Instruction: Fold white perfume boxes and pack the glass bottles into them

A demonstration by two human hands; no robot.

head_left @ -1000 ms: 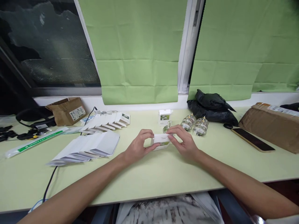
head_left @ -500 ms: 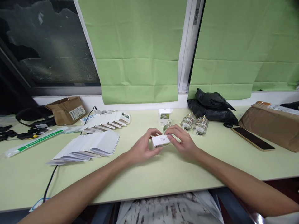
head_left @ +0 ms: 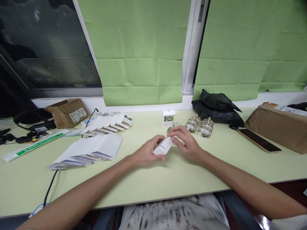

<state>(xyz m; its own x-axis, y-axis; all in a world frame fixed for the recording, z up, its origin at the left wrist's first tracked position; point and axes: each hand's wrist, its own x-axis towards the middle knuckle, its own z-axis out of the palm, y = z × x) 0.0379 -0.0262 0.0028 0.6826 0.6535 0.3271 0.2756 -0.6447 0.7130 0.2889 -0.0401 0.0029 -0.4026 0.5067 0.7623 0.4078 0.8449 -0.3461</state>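
A small white carton is held tilted above the table, between both hands. My left hand grips it from the left, thumb below and fingers behind. My right hand pinches its right end, where an edge or flap shows. Just behind the carton stands a small glass bottle, partly hidden by my right fingers. Farther back, another white carton with a green picture stands upright with its top flap raised. To the right are two stacks of round glass bottles with gold tips.
Flattened white cartons lie fanned at the left, with a row of more cartons behind. A brown box stands back left. On the right are black plastic bags, a phone and a large brown package.
The carton has been turned and tilted in my hands, so its printed end now faces right and a plain side shows. Both hands stay in nearly the same place.
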